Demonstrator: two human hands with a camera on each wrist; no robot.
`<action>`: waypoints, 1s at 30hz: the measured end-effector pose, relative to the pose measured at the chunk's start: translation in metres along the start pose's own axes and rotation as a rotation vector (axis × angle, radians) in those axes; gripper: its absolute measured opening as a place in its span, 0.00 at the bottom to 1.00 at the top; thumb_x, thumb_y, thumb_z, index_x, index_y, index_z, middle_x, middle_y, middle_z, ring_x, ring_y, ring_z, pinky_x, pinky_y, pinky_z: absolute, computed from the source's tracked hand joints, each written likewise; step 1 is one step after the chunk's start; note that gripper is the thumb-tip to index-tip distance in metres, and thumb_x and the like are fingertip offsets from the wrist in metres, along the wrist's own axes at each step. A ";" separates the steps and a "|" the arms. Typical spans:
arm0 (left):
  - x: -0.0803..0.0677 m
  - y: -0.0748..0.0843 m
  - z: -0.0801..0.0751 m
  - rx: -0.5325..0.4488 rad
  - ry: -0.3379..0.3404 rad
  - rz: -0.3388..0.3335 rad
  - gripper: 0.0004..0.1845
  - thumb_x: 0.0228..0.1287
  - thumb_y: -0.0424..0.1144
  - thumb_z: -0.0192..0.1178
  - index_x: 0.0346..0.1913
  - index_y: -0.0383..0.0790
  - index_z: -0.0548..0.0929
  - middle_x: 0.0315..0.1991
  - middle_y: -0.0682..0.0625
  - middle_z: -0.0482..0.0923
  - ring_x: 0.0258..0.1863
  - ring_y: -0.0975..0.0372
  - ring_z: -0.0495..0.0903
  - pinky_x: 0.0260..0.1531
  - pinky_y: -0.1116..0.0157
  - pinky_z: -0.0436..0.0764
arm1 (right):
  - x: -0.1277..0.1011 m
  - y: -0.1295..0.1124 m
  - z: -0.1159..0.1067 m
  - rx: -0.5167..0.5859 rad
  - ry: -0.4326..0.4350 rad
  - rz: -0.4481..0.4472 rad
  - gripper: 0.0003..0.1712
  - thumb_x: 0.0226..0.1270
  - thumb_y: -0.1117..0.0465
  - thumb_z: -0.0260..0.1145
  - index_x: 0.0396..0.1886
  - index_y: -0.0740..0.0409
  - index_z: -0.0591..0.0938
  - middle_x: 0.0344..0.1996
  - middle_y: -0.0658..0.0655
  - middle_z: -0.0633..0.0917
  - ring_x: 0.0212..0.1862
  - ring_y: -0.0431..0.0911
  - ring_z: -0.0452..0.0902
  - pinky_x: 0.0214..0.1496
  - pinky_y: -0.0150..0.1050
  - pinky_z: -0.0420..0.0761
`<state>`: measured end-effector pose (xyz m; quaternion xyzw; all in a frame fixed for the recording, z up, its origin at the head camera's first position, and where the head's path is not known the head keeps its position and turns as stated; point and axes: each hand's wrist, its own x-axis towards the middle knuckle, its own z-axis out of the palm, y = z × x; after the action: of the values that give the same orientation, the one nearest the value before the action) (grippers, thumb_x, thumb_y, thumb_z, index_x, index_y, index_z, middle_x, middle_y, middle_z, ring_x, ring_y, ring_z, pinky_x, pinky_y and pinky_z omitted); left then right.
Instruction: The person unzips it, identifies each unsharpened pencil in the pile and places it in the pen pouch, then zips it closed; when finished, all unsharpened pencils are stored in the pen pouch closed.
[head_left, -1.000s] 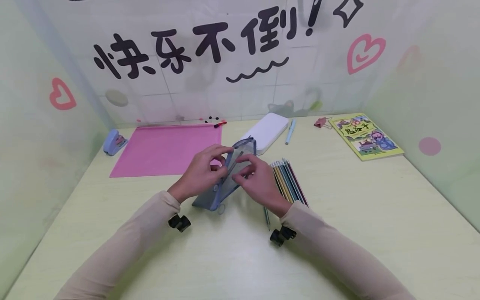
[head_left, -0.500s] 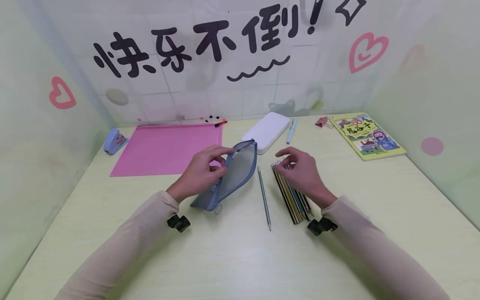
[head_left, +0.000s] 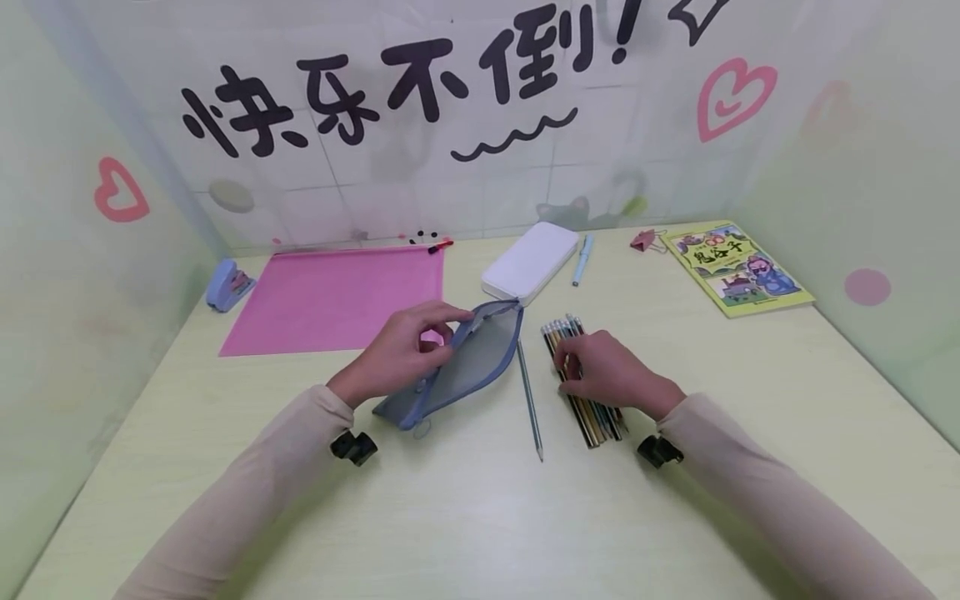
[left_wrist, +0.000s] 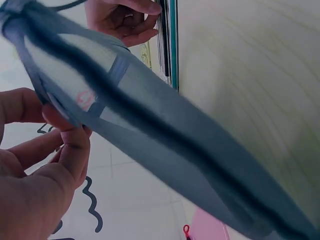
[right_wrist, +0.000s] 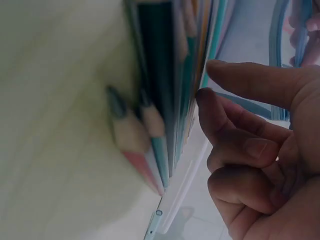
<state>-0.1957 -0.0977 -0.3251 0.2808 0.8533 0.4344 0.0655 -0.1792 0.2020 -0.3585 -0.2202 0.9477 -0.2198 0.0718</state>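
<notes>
My left hand [head_left: 405, 346] pinches the upper edge of a blue mesh pencil case [head_left: 480, 354] between thumb and fingers. The case's zipped mouth gapes toward the right. My right hand [head_left: 611, 375] is at a bundle of pencils [head_left: 588, 421] lying side by side on the table. In the right wrist view, its thumb and forefinger tips come right up to the pencils [right_wrist: 187, 75], with a small gap between the tips and the other fingers curled. Between the case and the bundle, a single teal pencil [head_left: 530, 404] lies alone.
Behind the case are a white box [head_left: 532, 260] and a light blue pen [head_left: 582, 262]. A pink folder [head_left: 337, 304] and a blue stapler [head_left: 227, 286] lie at the left. At the back right are a binder clip [head_left: 642, 241] and a yellow booklet [head_left: 738, 271].
My right hand has drawn out of the case's mouth and moved right, then down onto the pencil bundle. The left hand keeps hold of the case, whose top now tilts slightly lower.
</notes>
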 end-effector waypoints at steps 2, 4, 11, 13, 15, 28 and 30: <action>0.000 -0.001 -0.001 0.001 -0.017 0.016 0.25 0.65 0.26 0.56 0.64 0.42 0.80 0.58 0.48 0.79 0.44 0.58 0.80 0.49 0.60 0.87 | 0.002 -0.005 0.001 -0.033 -0.022 0.025 0.10 0.55 0.64 0.76 0.36 0.56 0.84 0.24 0.50 0.84 0.27 0.41 0.75 0.31 0.33 0.77; -0.001 -0.001 -0.002 -0.005 -0.028 0.029 0.25 0.64 0.25 0.55 0.64 0.42 0.80 0.59 0.48 0.79 0.44 0.58 0.79 0.49 0.60 0.87 | 0.005 -0.008 0.002 -0.054 -0.035 0.052 0.11 0.55 0.64 0.76 0.37 0.56 0.84 0.24 0.51 0.84 0.26 0.41 0.76 0.29 0.33 0.76; -0.002 -0.001 -0.005 0.007 -0.047 0.049 0.25 0.64 0.25 0.55 0.63 0.42 0.80 0.59 0.48 0.79 0.45 0.58 0.80 0.50 0.61 0.87 | 0.014 -0.019 0.006 -0.060 -0.026 0.103 0.13 0.52 0.68 0.74 0.40 0.58 0.86 0.25 0.53 0.84 0.23 0.41 0.74 0.24 0.32 0.73; -0.002 0.000 -0.006 0.007 -0.048 0.053 0.25 0.64 0.25 0.55 0.63 0.42 0.80 0.59 0.47 0.79 0.45 0.57 0.80 0.49 0.61 0.87 | 0.016 -0.020 0.007 -0.036 -0.018 0.108 0.13 0.50 0.70 0.73 0.39 0.59 0.86 0.25 0.54 0.82 0.21 0.41 0.72 0.24 0.31 0.72; -0.002 0.001 -0.006 0.002 -0.048 0.054 0.24 0.64 0.24 0.55 0.63 0.42 0.81 0.59 0.46 0.79 0.45 0.56 0.80 0.49 0.61 0.86 | 0.017 -0.021 0.008 -0.005 -0.012 0.115 0.13 0.48 0.71 0.71 0.37 0.60 0.86 0.24 0.55 0.81 0.20 0.41 0.69 0.23 0.31 0.71; -0.007 0.000 -0.011 0.012 -0.050 0.053 0.24 0.65 0.26 0.54 0.63 0.43 0.81 0.58 0.45 0.80 0.44 0.57 0.81 0.43 0.62 0.88 | 0.021 -0.014 -0.005 0.352 0.015 0.258 0.15 0.54 0.66 0.71 0.44 0.58 0.86 0.27 0.55 0.85 0.26 0.44 0.74 0.29 0.35 0.73; -0.008 -0.001 -0.012 0.012 -0.050 0.053 0.24 0.65 0.26 0.54 0.63 0.42 0.80 0.58 0.44 0.80 0.44 0.58 0.81 0.43 0.62 0.88 | 0.020 -0.014 -0.007 0.456 0.062 0.268 0.19 0.55 0.67 0.69 0.48 0.60 0.85 0.23 0.53 0.84 0.24 0.43 0.71 0.28 0.35 0.71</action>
<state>-0.1934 -0.1109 -0.3193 0.3147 0.8462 0.4238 0.0736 -0.1937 0.1846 -0.3464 -0.0640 0.8960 -0.4230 0.1190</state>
